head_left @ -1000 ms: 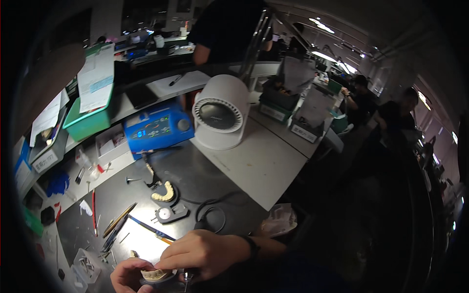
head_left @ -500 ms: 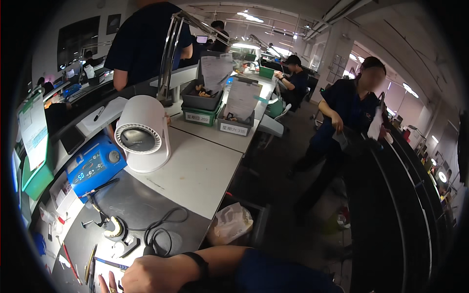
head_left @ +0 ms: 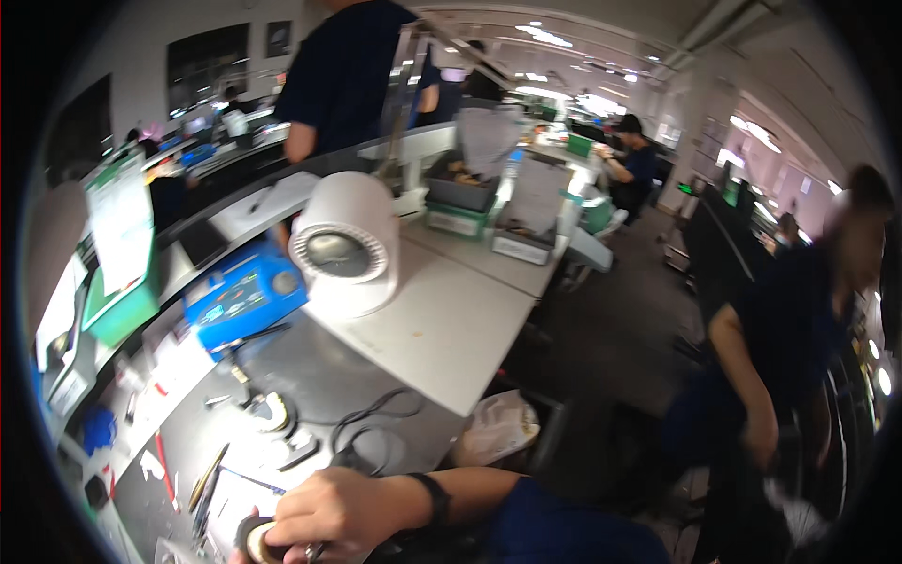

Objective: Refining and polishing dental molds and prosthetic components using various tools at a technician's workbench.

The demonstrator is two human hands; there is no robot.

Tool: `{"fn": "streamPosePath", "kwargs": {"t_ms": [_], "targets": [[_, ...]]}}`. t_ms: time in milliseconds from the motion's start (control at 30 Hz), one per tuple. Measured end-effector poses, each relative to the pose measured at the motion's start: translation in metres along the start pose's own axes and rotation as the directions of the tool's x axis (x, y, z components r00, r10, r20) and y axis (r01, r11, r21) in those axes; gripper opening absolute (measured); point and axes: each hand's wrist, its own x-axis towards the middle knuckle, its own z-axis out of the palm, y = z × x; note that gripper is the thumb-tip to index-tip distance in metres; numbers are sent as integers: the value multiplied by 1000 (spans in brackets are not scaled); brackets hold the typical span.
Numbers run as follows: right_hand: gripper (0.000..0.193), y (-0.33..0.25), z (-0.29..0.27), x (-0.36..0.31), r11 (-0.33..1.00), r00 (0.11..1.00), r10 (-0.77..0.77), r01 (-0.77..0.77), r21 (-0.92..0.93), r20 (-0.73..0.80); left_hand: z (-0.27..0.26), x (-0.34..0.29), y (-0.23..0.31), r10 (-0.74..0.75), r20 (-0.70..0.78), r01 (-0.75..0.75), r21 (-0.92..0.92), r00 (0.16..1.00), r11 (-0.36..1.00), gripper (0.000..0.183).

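Round tan part (head_left: 256, 543) sits pinched under the right hand (head_left: 329, 515) at the bench edge; left hand unseen; next likely steady fine work on it

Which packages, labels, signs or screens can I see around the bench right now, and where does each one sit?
Blue bench unit: left of the white round fan, boxy, with a small pale display panel on its sloped face.
Paper sheet on a green stand: far left, upright, white with blurred print.
Clear plastic bag: under the table's right edge, crumpled, pale.
Labelled grey bins: behind the fan, with white cards on their fronts.
Dark wall screens: upper left, rectangular, unlit.
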Motion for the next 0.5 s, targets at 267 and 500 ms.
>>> {"fn": "streamPosePath", "kwargs": {"t_ms": [267,500], "targets": [[40,-17,-20,3,987,997,58,-49,-152,59,23,-77,44,0,-174,54,307,985,950,80],[40,-11,-26,15,1000,982,20,-22,11,190,12,-84,53,52,-68,-16,455,996,890,57]]}}
